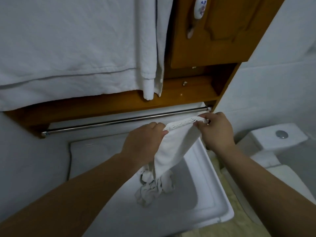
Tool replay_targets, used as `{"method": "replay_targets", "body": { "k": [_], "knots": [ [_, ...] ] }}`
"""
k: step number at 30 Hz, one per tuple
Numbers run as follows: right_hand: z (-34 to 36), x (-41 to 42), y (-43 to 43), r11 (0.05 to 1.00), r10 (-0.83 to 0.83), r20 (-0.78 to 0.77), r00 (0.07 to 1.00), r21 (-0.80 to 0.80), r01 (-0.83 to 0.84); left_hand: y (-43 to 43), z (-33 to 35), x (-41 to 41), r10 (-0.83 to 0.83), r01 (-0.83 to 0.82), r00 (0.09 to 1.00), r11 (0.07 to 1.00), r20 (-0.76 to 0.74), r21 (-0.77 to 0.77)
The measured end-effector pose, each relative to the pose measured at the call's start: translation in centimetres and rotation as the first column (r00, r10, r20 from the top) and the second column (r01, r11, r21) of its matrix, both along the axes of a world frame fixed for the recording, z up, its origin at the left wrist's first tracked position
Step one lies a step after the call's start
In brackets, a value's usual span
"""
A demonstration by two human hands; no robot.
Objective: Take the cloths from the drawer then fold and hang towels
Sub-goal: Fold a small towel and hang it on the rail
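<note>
My left grip (145,135) and right grip (216,129) pinch a small white cloth (176,147) by the steel rail (119,120); crumpled white cloths (153,187) below aren't hung yet.

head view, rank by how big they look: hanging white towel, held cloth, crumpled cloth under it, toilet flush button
1. hanging white towel
2. held cloth
3. crumpled cloth, bunched and farther off, so this pair is unsure
4. flush button

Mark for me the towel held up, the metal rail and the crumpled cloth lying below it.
held towel (177,147), head view, flat middle of the hanging part
metal rail (119,121), head view, bare stretch near its middle
crumpled cloth (153,188), head view, middle of the heap
</note>
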State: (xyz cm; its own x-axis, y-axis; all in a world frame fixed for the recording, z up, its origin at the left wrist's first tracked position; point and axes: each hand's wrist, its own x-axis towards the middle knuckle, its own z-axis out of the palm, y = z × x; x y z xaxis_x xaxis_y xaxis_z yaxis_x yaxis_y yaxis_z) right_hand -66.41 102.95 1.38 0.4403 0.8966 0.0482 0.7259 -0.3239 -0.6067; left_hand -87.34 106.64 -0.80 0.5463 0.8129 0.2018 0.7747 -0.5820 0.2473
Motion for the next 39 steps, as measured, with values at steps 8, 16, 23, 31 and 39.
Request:
{"method": "replay_targets", "body": {
  "k": [8, 16, 23, 31, 39],
  "knots": [
    [-1.9, 2.5, 3.0, 0.988, -0.147, -0.196, 0.97, 0.014, 0.153, 4.6, -2.0, 4.7, -0.011, 0.01, 0.992, 1.0, -0.126, -0.008],
    [-7.0, 3.5, 7.3, 0.967, -0.185, -0.497, 0.848, 0.06, 0.246, 8.3, -5.3, 7.6, 0.191, -0.182, 0.976, 0.98, 0.103, -0.085],
    [-10.8, 3.4, 10.3, 0.936, -0.145, -0.494, 0.857, 0.211, 0.28, 9.9, -8.6, 9.1, 0.217, -0.226, 0.949, 0.974, 0.227, 0.015],
    [-15.0, 2.0, 10.1, 0.94, 0.213, 0.11, 0.971, 0.249, -0.235, 12.3, -10.9, 10.3, 0.335, -0.342, 0.94, 0.905, 0.073, 0.252],
    [-13.0, 4.8, 12.8, 0.921, 0.37, 0.559, 0.742, -0.116, -0.372, 13.0, -11.5, 6.4, 0.35, -0.304, 0.919, 0.922, -0.18, 0.24]
  ]
}}
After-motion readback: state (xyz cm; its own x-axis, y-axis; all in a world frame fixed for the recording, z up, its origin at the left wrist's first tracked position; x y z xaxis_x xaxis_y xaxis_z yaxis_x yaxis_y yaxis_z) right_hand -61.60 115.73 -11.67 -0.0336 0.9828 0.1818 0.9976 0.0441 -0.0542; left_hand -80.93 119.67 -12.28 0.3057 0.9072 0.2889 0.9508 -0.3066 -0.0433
